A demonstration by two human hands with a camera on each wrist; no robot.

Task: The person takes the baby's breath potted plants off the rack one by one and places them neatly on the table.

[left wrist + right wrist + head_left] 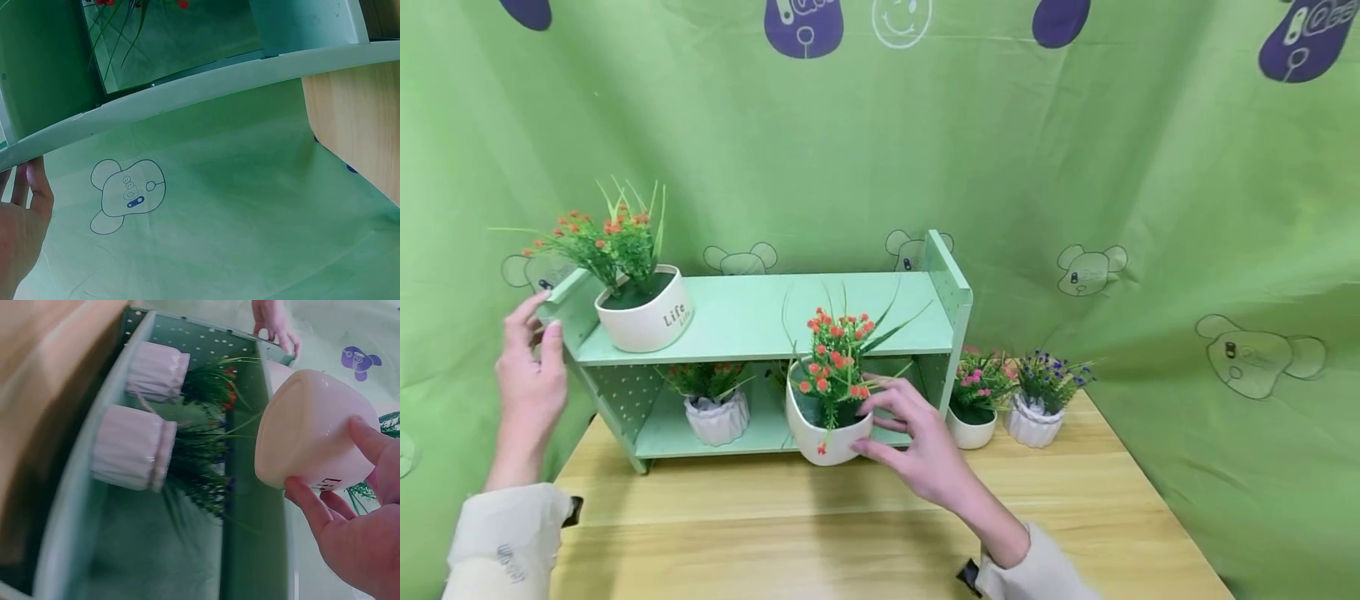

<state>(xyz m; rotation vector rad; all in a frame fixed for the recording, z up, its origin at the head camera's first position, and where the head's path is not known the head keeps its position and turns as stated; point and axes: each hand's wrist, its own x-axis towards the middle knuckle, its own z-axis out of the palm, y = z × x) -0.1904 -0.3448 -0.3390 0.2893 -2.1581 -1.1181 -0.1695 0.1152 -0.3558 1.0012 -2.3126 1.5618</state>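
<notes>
A white pot with red-orange flowers point(827, 440) is off the table in front of the green shelf point(760, 292). My right hand point(917, 446) holds this potted plant by its right side, thumb and fingers on the rim and wall. In the right wrist view the pot's pale underside point(287, 434) shows. My left hand point(533, 367) grips the upper corner of the shelf's left side panel; in the left wrist view its fingertips partly vanish behind the panel edge point(156, 103). Another red-orange potted plant point(643, 321), lettered "Life", stands on the top board's left end.
On the lower board stand a white ribbed pot point(718, 418) with red flowers and a second ribbed pot point(128, 447). Right of the shelf, a pink-flowered plant point(973, 429) and a purple-flowered plant point(1035, 423) stand on the wooden table point(737, 533). Green cloth point(1000, 150) hangs behind.
</notes>
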